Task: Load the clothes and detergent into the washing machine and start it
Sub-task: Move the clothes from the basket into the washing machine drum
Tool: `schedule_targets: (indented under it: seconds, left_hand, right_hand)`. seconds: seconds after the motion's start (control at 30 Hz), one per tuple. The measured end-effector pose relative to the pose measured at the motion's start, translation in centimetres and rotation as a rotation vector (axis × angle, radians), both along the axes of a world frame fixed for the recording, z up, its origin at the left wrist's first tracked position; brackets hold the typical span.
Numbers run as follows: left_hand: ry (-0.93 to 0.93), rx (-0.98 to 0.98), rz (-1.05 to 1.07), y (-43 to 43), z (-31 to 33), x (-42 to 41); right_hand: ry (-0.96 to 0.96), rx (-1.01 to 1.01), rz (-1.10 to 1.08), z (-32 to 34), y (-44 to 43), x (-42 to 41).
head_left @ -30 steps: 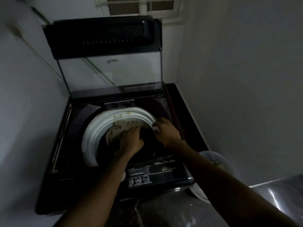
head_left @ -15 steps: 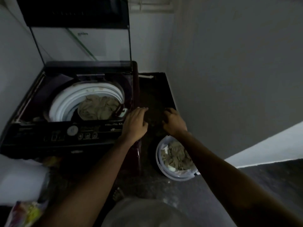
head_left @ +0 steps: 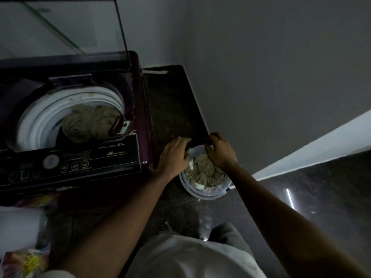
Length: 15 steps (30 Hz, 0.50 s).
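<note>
Here, hands loose and empty, left hand (head_left: 172, 155), right hand (head_left: 220, 151), above the clothes (head_left: 204, 173) in the bucket (head_left: 200, 194).

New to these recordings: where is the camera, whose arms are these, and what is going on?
No robot here: the camera sits on a person's head, looking down, so the arms are their own. The left hand and right hand reach over a bucket of clothes on the floor, beside a top-loading washing machine with its lid open. Another pile lies in the drum. The left hand is relaxed and holds nothing; whether the right hand's curled fingers grip anything is too dark to tell.
</note>
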<state>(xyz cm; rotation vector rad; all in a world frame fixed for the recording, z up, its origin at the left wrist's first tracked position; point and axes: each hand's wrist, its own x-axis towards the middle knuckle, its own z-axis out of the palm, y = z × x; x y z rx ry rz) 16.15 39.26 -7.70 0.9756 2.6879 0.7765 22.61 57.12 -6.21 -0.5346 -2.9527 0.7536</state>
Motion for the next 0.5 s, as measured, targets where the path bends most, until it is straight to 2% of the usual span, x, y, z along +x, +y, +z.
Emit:
schedule_targets:
  seconds: [0.3, 0.5]
  left_hand:
    - [-0.129, 0.007, 0.105, 3.9, -3.5, 1.8]
    - [-0.161, -0.055, 0.13, 8.0, -11.0, 2.4]
  right_hand:
    - [-0.094, -0.093, -0.064, -4.0, 5.5, 1.9]
    - [-0.19, -0.105, 0.026, -11.0, 10.7, 2.0]
